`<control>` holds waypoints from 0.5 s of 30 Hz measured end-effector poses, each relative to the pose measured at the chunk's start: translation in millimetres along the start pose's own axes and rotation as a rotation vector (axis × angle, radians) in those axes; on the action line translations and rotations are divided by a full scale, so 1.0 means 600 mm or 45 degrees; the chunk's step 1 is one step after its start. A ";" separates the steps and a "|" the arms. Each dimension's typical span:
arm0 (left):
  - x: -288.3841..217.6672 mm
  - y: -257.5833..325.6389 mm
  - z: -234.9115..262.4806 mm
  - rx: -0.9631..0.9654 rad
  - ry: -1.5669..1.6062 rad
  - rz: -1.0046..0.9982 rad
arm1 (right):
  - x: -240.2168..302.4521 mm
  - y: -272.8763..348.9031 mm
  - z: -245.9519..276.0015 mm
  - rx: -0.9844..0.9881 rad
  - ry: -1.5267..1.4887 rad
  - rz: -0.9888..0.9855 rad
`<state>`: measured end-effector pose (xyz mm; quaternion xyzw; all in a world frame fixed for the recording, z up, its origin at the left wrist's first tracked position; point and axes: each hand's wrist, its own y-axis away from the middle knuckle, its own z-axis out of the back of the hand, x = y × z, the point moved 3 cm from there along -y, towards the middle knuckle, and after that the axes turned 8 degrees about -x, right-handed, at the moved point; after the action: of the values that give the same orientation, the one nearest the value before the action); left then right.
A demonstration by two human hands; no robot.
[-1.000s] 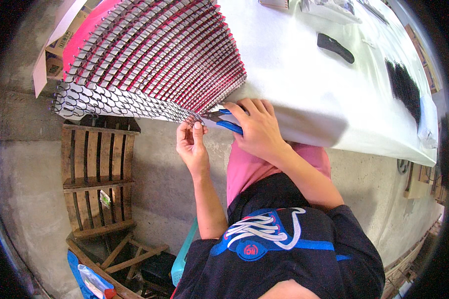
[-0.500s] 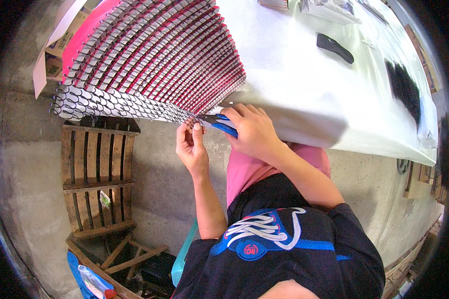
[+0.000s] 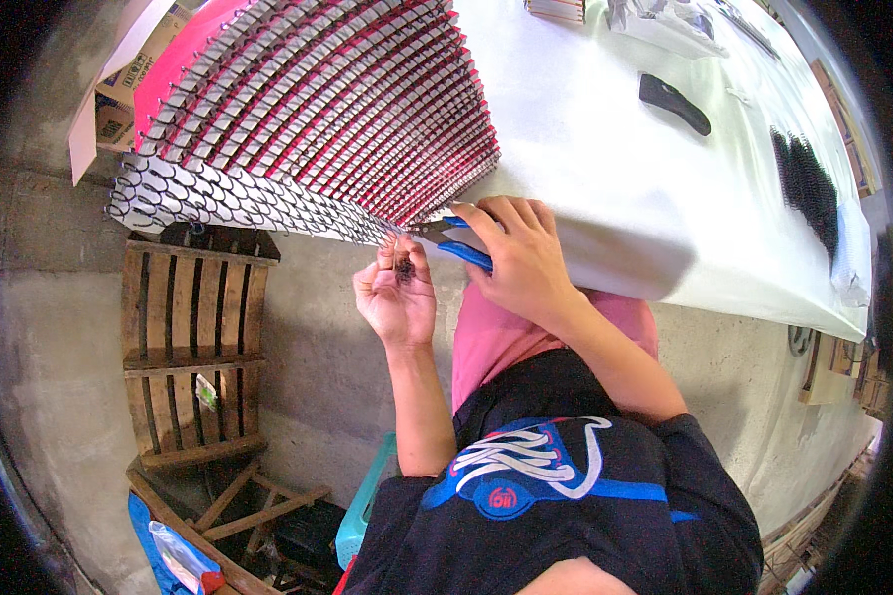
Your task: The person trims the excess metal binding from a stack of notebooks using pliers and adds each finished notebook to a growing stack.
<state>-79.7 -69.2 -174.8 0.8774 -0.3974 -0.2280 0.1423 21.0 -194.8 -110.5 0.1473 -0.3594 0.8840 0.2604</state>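
Observation:
My right hand point(image 3: 521, 248) is closed around blue-handled pliers point(image 3: 466, 255). Their dark jaws point left at the near corner of a fanned stack of red and white sheets point(image 3: 318, 109), which carries rows of black wire loops point(image 3: 258, 198). Just below that corner, my left hand point(image 3: 399, 307) is turned palm up with its fingers curled. A small dark clump point(image 3: 404, 268) lies against those fingers, too fine to make out as wire bits or something else. The left fingertips meet the stack's corner close to the jaws.
The stack rests on a white-covered table point(image 3: 585, 149). Farther right lie a black curved piece point(image 3: 675, 103), a bundle of black wire loops point(image 3: 804, 188) and clear plastic packaging point(image 3: 665, 25). Below on the left are a slatted wooden rack point(image 3: 196, 347) and a turquoise chair point(image 3: 362, 506).
My left hand has turned palm up, revealing the dark clump in its fingers. Both hands and the pliers have shifted slightly right in the picture, as has the stack.

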 end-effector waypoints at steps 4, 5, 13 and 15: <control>-0.006 0.010 -0.017 0.091 -0.257 -0.219 | 0.003 -0.002 -0.006 0.004 -0.027 0.002; -0.004 0.011 -0.024 0.106 -0.362 -0.293 | 0.003 -0.001 -0.007 0.020 -0.035 -0.007; -0.007 -0.002 -0.016 0.106 -0.700 -0.650 | 0.007 -0.003 -0.010 0.063 -0.093 -0.043; -0.008 -0.003 -0.014 0.068 -0.744 -0.698 | 0.009 -0.004 -0.012 0.109 -0.171 -0.074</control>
<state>-76.9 -63.6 -167.2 0.8525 -0.1781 -0.4871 -0.0659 17.4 -186.1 -111.7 0.2275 -0.3333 0.8787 0.2548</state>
